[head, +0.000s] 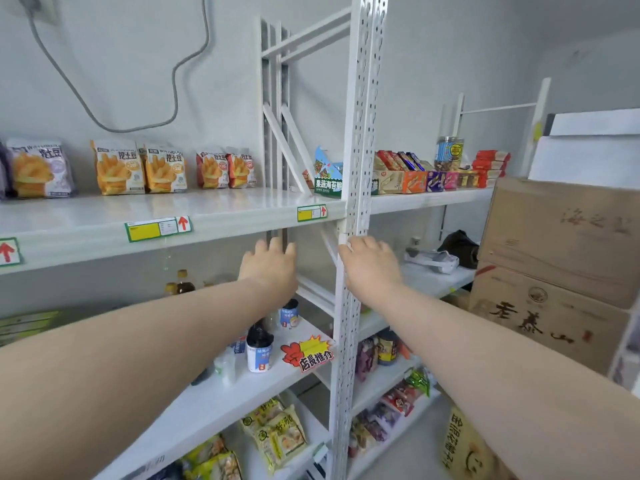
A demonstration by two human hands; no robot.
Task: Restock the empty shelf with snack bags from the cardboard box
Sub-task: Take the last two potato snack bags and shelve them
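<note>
Several snack bags stand at the back of the white shelf [104,220]: a purple one [34,168], two orange ones [138,168] and two red ones [225,168]. Most of the shelf's front surface is bare. My left hand [268,268] reaches forward below that shelf, fingers apart, holding nothing. My right hand [369,263] is at the white perforated upright post [360,133], fingers touching it near the shelf joint; no bag is in it. Stacked cardboard boxes [554,254] stand at the right.
A seaweed snack box [328,174], boxed bars [415,176] and a jar [449,152] sit on the right shelf bay. Lower shelves hold cups [259,351], bottles and yellow-green bags [277,434]. A grey cable [173,81] hangs on the wall.
</note>
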